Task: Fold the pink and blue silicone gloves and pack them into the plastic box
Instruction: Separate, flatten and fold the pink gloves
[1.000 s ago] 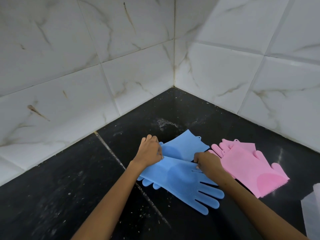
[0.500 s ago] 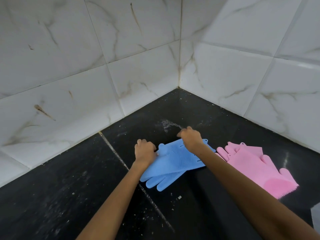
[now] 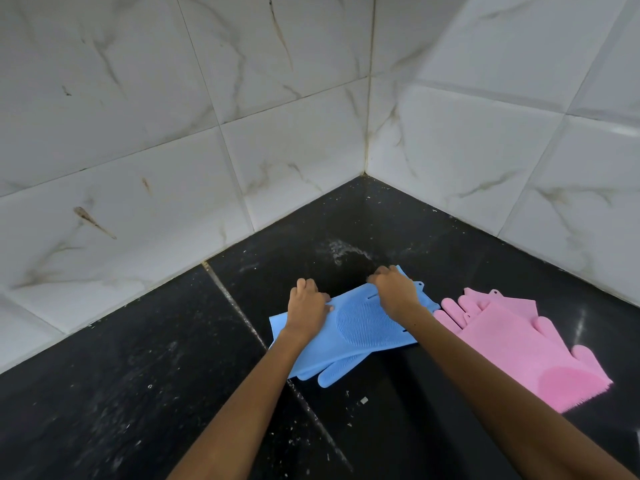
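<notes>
We see tall white wall tiles with brown marks [image 3: 138,150] meeting in a corner, and below them a black shiny stone floor [image 3: 121,393] with little crumbs on it. Our soft blue rubber gloves [image 3: 349,334] lie on this floor right under our hands, folded over, with the long side running from left to right and the blue finger tips poking out toward us. Our floppy pink rubber gloves [image 3: 512,341] lie flat just beside them, on the right, so our right hand [image 3: 394,292] is the nearer one to reach them. That hand is curled and grips the far right edge of the blue gloves. Our left hand [image 3: 306,306] is curled too and presses down on their left end. We cannot see the plastic box anywhere. Our arms hide part of both pairs.
</notes>
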`<state>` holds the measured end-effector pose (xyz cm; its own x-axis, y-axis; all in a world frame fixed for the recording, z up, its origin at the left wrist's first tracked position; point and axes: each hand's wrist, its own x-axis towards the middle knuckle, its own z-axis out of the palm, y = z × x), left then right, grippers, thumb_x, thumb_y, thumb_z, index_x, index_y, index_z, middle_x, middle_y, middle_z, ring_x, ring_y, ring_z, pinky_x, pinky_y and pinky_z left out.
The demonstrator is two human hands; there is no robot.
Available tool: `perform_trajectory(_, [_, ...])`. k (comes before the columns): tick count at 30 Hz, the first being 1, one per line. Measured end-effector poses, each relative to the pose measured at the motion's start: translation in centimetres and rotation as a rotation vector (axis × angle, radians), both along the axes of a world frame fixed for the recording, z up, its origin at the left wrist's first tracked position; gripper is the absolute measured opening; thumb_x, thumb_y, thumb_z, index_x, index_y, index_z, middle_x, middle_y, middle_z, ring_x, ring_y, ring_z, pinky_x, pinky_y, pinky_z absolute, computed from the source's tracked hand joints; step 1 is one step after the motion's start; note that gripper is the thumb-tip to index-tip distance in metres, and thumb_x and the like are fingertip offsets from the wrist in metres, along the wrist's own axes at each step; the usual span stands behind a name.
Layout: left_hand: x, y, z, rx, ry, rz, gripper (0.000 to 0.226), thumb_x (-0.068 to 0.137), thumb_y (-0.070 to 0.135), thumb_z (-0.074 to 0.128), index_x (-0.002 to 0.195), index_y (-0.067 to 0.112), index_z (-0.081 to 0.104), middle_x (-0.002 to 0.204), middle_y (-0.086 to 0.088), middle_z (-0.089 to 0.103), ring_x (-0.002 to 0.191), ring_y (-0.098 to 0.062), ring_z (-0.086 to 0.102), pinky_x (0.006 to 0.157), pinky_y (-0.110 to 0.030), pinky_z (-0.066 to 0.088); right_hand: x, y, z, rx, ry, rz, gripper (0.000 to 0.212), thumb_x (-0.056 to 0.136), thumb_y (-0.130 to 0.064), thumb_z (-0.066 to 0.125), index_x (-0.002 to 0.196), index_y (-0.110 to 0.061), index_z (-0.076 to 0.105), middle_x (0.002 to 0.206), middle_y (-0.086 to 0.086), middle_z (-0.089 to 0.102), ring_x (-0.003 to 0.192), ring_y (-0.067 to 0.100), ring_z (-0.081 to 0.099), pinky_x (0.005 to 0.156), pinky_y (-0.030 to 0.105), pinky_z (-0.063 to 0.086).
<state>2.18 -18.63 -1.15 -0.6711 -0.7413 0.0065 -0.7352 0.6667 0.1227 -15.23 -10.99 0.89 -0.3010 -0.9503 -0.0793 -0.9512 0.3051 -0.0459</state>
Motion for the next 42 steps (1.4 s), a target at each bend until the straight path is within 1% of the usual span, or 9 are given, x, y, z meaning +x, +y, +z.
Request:
perform_trajectory(5, [-1.1, -0.4, -0.4, -0.026, 0.033, 0.007, 0.032, 0.097, 0.033, 0.044, 0.118, 0.020, 0.063, 0.113, -0.005, 0.051, 0.108, -0.021, 0.039, 0.092, -0.030, 0.034, -0.7, 3.9, -1.9, -0.023, -0.023, -0.090, 0.049, 0.087, 0.002, 0.054, 0.130, -0.021, 0.052, 0.133, 0.002, 0.051, 0.122, 0.021, 0.045, 0.088, 0.031, 0.050])
perform_trajectory(12, [-2.9, -0.7, 0.2, -0.094, 0.000, 0.039, 0.031, 0.094, 0.035, 0.049, 0.099, 0.011, 0.069, 0.111, -0.007, 0.056, 0.105, -0.021, 0.044, 0.090, -0.032, 0.038, -0.1, 4.8, -2.9, -0.016, -0.048, -0.077, 0.053, 0.090, -0.003, 0.050, 0.138, -0.024, 0.043, 0.148, -0.001, 0.040, 0.129, 0.024, 0.038, 0.102, 0.036, 0.042])
perform_trajectory(18, [1.4, -0.2, 0.3, -0.103, -0.018, 0.389, 0.019, 0.084, 0.014, 0.050, 0.080, 0.007, 0.067, 0.107, -0.010, 0.052, 0.101, -0.025, 0.043, 0.086, -0.032, 0.035, 2.7, 0.8, -1.9, -0.058, 0.076, 0.060, 0.048, 0.092, -0.010, 0.049, 0.137, -0.023, 0.042, 0.153, 0.008, 0.027, 0.138, 0.032, 0.028, 0.112, 0.046, 0.027])
perform_trajectory(21, [4.8, 0.1, -0.3, -0.086, -0.104, 0.576, 0.020, 0.086, 0.016, 0.049, 0.090, 0.009, 0.068, 0.113, -0.011, 0.052, 0.107, -0.028, 0.043, 0.091, -0.034, 0.036, 5.2, -1.2, -1.4, -0.105, 0.062, 0.101, 0.046, 0.091, -0.012, 0.053, 0.135, -0.021, 0.045, 0.152, 0.010, 0.028, 0.139, 0.032, 0.026, 0.113, 0.045, 0.025])
perform_trajectory(23, [6.0, 0.6, -0.6, -0.127, -0.145, 0.605, 0.019, 0.087, 0.012, 0.047, 0.098, 0.009, 0.063, 0.115, -0.013, 0.051, 0.109, -0.028, 0.044, 0.091, -0.034, 0.037, 6.5, -1.0, -1.6, -0.139, 0.022, 0.125, 0.046, 0.090, -0.009, 0.053, 0.134, -0.021, 0.048, 0.151, 0.008, 0.032, 0.138, 0.029, 0.028, 0.113, 0.043, 0.026])
perform_trajectory(26, [5.4, 2.1, -0.8, -0.181, -0.017, 0.457, 0.019, 0.090, 0.009, 0.046, 0.106, 0.009, 0.056, 0.125, -0.015, 0.046, 0.109, -0.029, 0.043, 0.090, -0.034, 0.037, 6.7, 1.6, -2.4, -0.189, -0.056, 0.117, 0.041, 0.091, -0.008, 0.051, 0.130, -0.022, 0.054, 0.149, 0.004, 0.039, 0.137, 0.024, 0.030, 0.111, 0.039, 0.029])
perform_trajectory(30, [1.9, 5.2, -0.9, -0.064, 0.188, 0.129, 0.026, 0.096, 0.019, 0.043, 0.120, 0.013, 0.053, 0.142, -0.013, 0.036, 0.122, -0.028, 0.036, 0.100, -0.035, 0.032, 3.9, 7.7, -2.6, -0.210, -0.177, -0.025, 0.032, 0.093, -0.016, 0.051, 0.122, -0.024, 0.061, 0.144, -0.003, 0.046, 0.133, 0.018, 0.038, 0.107, 0.033, 0.034])
perform_trajectory(36, [-4.6, 11.2, -1.2, -0.001, 0.227, -0.209, 0.028, 0.097, 0.026, 0.044, 0.121, 0.016, 0.056, 0.144, -0.009, 0.038, 0.129, -0.026, 0.033, 0.105, -0.039, 0.032, -1.1, 17.0, -1.3, -0.261, -0.111, -0.350, 0.024, 0.091, -0.012, 0.053, 0.107, -0.015, 0.070, 0.121, 0.002, 0.065, 0.108, 0.023, 0.055, 0.084, 0.032, 0.048])
perform_trajectory(42, [-9.8, 14.9, -0.5, -0.006, 0.285, -0.420, 0.029, 0.094, 0.024, 0.050, 0.119, 0.016, 0.061, 0.135, -0.008, 0.048, 0.123, -0.025, 0.040, 0.098, -0.036, 0.036, -2.3, 22.1, -0.5, -0.309, -0.158, -0.558, 0.030, 0.089, -0.016, 0.061, 0.118, -0.010, 0.063, 0.125, 0.008, 0.059, 0.112, 0.024, 0.054, 0.089, 0.034, 0.050])
